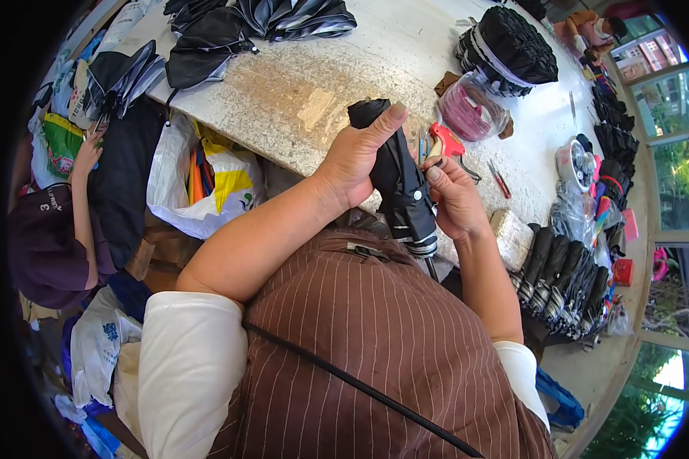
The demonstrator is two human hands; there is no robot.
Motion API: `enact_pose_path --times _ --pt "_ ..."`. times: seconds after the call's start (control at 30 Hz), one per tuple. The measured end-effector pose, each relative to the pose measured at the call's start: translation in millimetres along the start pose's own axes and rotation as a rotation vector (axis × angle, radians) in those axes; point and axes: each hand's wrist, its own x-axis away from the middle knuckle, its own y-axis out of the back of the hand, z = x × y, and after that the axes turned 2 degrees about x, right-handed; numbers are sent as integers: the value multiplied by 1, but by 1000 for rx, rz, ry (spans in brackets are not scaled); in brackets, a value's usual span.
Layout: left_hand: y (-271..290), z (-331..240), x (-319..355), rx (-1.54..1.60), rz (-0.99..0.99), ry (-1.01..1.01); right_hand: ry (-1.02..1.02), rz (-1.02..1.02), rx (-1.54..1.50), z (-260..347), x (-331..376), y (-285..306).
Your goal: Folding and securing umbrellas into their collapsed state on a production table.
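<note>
A folded black umbrella (396, 180) with silvery bands at its lower end stands slanted in front of my body, over the table's near edge. My left hand (354, 162) is wrapped round its upper part, thumb lying along the top. On the umbrella's side shows a small white snap button (417, 196). Just right of the umbrella, my right hand (461, 200) is closed, thumb and forefinger pinched on a small dark bit too small to name. A red hand tool (445, 141) with a pale part lies beyond the right hand, and red-handled snips (500, 180) lie to its right.
The worn white table (272, 122) carries pink cord or ribbon in clear plastic (473, 111), a tied black bundle (509, 50) and black umbrella covers (291, 19). Folded umbrellas (559, 279) line the right. A co-worker (57, 237) handles dark fabric at left, beside a white sack (177, 180).
</note>
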Motion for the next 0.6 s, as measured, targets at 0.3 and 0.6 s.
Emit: enact_pose_path --times 0.3,0.6 --pt "9 16 -9 -83 -239 -70 290 -102 596 -12 15 -17" --pt "11 19 -4 -74 -421 -12 661 -164 1102 -43 29 -31"
